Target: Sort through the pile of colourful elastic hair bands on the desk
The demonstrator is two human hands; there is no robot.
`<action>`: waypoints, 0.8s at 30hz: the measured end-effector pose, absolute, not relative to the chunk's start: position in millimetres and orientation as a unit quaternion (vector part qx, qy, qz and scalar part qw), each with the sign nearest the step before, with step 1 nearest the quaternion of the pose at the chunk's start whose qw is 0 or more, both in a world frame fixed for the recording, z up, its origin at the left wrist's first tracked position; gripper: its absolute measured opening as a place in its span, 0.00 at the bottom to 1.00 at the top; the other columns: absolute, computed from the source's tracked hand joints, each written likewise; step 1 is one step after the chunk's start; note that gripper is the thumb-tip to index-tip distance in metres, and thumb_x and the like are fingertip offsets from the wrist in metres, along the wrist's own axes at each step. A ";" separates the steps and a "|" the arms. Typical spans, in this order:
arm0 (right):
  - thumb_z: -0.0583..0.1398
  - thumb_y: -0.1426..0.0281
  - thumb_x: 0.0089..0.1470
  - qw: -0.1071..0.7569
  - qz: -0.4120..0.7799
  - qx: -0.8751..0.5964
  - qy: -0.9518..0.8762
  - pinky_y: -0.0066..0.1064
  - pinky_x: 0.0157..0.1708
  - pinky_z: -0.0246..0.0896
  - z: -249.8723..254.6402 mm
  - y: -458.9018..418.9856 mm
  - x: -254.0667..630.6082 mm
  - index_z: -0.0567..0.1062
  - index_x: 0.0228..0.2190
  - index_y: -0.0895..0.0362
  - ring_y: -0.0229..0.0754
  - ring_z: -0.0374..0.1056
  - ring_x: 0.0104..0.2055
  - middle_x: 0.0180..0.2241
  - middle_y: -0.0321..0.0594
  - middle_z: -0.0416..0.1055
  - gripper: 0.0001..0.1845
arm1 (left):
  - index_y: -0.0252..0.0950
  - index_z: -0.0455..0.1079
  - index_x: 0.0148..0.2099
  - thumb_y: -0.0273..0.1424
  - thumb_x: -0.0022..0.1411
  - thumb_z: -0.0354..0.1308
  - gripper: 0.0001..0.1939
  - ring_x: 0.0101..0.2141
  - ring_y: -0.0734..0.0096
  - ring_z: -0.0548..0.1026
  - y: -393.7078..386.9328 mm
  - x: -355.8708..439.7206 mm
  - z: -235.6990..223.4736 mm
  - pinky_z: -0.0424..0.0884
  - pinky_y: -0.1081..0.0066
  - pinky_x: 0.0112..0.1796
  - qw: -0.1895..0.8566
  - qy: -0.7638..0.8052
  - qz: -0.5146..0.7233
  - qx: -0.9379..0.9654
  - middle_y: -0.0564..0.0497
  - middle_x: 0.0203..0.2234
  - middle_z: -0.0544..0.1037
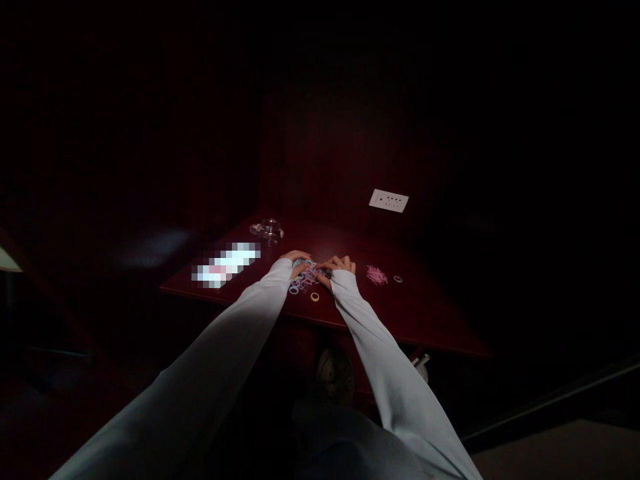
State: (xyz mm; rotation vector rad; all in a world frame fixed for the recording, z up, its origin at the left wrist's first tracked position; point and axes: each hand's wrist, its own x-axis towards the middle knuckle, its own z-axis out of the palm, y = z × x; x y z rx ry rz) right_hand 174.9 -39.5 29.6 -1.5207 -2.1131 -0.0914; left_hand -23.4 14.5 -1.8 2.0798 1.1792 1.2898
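A mixed pile of small colored elastic bands [306,279], mostly purple, pink and blue, lies on the dark red table [410,313]. My left hand [299,259] rests along the pile's left and far side, fingers stretched over it. From the right, my right hand [341,265] reaches into the same pile, its index finger and thumb apart and the other fingers bent. No band is plainly gripped in either hand, though small ones could be hidden. A yellow ring-shaped band [315,297] lies in front of the pile, and a blue ring [294,290] at its near left edge.
Right of my hands is a separate heap of pink bands [377,275], with a single greenish ring [398,279] beside it. A clear jar [271,230] stands at the back left. A bright pixelated rectangle [227,265] lies at left. A white socket panel [389,201] is on the wall.
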 end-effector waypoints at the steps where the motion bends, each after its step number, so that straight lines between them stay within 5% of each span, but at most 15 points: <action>1: 0.63 0.50 0.63 0.266 -0.036 -0.562 -0.783 0.40 0.48 0.45 29.4 -39.1 175.0 0.86 0.42 0.44 0.51 0.59 0.48 0.41 0.41 0.76 0.16 | 0.38 0.82 0.40 0.24 0.57 0.64 0.09 0.52 0.60 0.81 14.1 -23.3 -1.3 0.74 0.62 0.59 0.211 0.426 0.463 0.748 0.46 0.48 0.85; 24: 0.58 0.48 0.65 0.405 -0.038 -0.590 -0.697 0.47 0.49 0.53 21.2 -21.9 227.3 0.86 0.31 0.47 0.55 0.62 0.50 0.41 0.45 0.77 0.23 | 0.39 0.82 0.40 0.25 0.58 0.65 0.08 0.52 0.59 0.81 14.1 -26.5 -0.8 0.74 0.59 0.60 0.225 0.408 0.469 0.751 0.47 0.48 0.85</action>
